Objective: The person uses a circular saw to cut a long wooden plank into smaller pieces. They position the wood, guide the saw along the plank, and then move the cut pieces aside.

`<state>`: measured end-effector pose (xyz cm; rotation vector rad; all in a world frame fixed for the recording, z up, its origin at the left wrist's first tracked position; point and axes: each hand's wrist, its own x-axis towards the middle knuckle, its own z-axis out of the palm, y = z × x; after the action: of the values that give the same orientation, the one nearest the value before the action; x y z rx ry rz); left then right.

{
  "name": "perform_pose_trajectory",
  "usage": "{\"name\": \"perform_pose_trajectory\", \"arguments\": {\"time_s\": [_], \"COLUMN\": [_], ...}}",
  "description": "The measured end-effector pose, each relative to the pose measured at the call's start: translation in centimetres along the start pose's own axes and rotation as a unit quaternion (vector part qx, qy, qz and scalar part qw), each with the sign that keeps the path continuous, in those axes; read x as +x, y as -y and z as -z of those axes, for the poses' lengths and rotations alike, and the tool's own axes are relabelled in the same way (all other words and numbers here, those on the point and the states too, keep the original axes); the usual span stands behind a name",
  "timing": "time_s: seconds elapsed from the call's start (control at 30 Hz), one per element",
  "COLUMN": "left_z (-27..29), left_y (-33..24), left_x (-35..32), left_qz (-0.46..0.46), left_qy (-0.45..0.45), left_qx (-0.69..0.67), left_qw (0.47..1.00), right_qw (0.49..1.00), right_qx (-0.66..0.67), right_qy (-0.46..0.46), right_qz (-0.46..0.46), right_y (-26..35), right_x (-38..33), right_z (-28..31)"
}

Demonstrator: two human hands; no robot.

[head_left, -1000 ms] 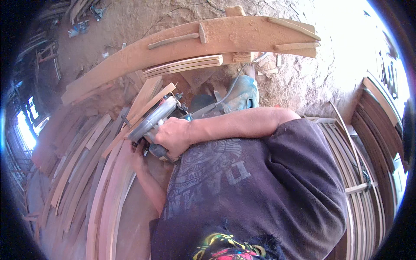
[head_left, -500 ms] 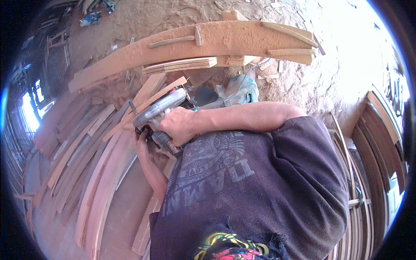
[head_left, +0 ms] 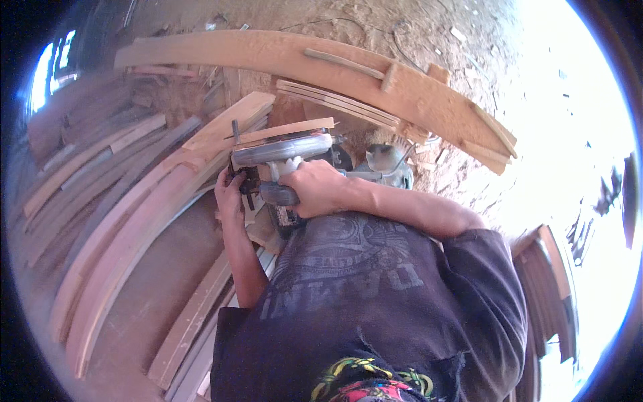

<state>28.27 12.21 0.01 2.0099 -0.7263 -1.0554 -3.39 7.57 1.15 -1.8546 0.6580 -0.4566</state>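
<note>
A circular saw [head_left: 284, 151] with a silver guard is held in front of my chest, tilted so its guard faces away from me. My right hand [head_left: 318, 189] is wrapped round its rear handle. At the saw's left end, the fingers of my left hand [head_left: 230, 191] are curled against a black part; the fingertips are partly hidden. Just beyond the guard lies a narrow wooden strip [head_left: 295, 127]; I cannot tell whether the saw touches it. The blade is not clearly visible.
A long curved plank [head_left: 261, 55] spans the far side, with a wooden hammer-shaped piece [head_left: 348, 65] on it. Thin stacked boards [head_left: 338, 102] lie nearer. Long curved boards [head_left: 127, 268] fill the left. More curved timber [head_left: 552, 288] stands at the right. Sawdust and scraps litter the ground.
The view has turned, so the planks and the ground sit at a different angle. The saw now lies more level across the picture. Both hands stay on it.
</note>
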Motion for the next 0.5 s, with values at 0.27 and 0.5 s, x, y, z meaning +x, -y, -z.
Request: {"name": "perform_pose_trajectory", "arguments": {"time_s": [0.27, 0.5], "left_z": [1.1, 4.1], "left_y": [-1.4, 0.5], "left_x": [3.0, 7.0], "left_qz": [0.011, 0.031], "left_qy": [-0.016, 0.047], "left_qx": [0.014, 0.069], "left_qw": [1.0, 0.996], "right_qw": [0.997, 0.986], "right_qx": [0.025, 0.046], "right_qy": [-0.001, 0.031], "right_qz": [-0.071, -0.156], "right_y": [0.5, 1.6], "right_x": [5.0, 8.5], "right_z": [-2.1, -3.6]}}
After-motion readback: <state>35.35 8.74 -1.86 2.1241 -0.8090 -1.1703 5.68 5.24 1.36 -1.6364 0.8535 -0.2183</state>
